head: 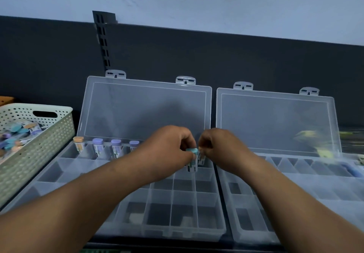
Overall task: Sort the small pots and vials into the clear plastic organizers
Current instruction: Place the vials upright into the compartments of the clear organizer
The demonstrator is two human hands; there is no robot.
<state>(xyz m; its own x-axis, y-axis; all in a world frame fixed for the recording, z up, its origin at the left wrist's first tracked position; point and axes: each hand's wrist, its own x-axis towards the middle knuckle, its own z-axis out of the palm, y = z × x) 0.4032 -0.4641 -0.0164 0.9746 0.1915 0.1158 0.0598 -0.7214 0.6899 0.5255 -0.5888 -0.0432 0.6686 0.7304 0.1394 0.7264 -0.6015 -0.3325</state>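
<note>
Hands meet over the left organizer [177, 235] — left hand [173, 144] pinches a teal-capped vial [192, 165] (upright); right hand [220, 146] curls just beside it, whether holding anything I cannot tell.

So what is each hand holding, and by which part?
Left hand pinches a teal-capped vial at its cap. Right hand curls beside it; its hold cannot be told.

wall [197, 0]: pale, above panel | panel [246, 61]: dark, wide | rail [102, 41]: slotted, upright on panel's left part | light: dim, bluish
</note>
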